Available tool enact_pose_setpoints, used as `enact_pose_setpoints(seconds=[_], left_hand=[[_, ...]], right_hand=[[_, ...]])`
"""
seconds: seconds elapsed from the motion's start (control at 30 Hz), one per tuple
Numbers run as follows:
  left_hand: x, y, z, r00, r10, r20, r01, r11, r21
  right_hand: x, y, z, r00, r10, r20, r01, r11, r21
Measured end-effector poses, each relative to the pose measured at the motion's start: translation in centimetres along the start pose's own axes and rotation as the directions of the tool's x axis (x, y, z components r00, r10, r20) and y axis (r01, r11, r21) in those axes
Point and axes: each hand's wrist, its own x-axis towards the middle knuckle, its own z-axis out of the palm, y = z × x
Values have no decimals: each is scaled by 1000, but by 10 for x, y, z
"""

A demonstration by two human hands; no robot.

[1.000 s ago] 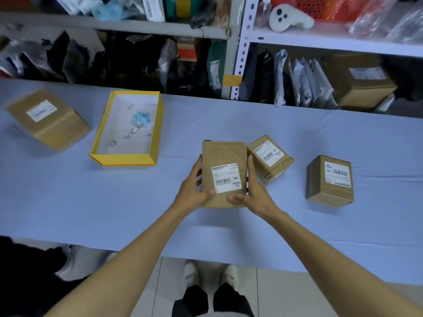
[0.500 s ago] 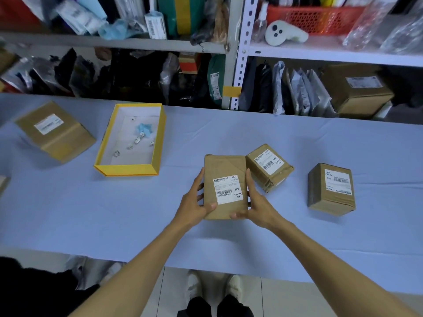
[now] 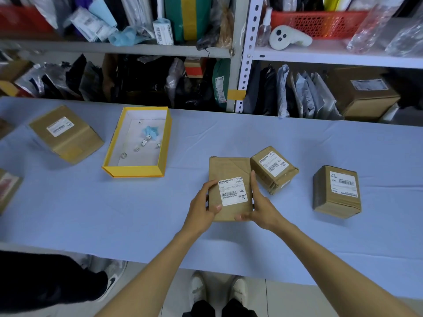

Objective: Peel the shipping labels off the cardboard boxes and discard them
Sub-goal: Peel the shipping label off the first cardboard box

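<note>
Both hands, left (image 3: pixel 201 208) and right (image 3: pixel 259 205), clasp the box (image 3: pixel 230 171) lengthwise away, its label (image 3: pixel 232 191) between both grips, left thumb at its corner.

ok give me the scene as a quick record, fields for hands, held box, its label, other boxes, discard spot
left hand: grips the held box's left edge
right hand: grips its right edge and lower corner
held box: flat cardboard, over the blue table
its label: white, fully stuck, no corner lifted
other labelled boxes: small box beside it, cube box to the right, large box far left
discard spot: yellow tray, holding small scraps
</note>
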Motion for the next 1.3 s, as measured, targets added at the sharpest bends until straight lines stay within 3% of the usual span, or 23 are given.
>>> enact_pose_setpoints(seconds=[0.6,1.3], left_hand=[[-4,-2,15,995,51,-85,-31,976,215],[-4,4,15,994,24,-110,1,975,221]], right_hand=[[-1,0,2,1000,6,-25,-6,1000,11],[-3,2,4,999,-14,-42,12,999,-45]])
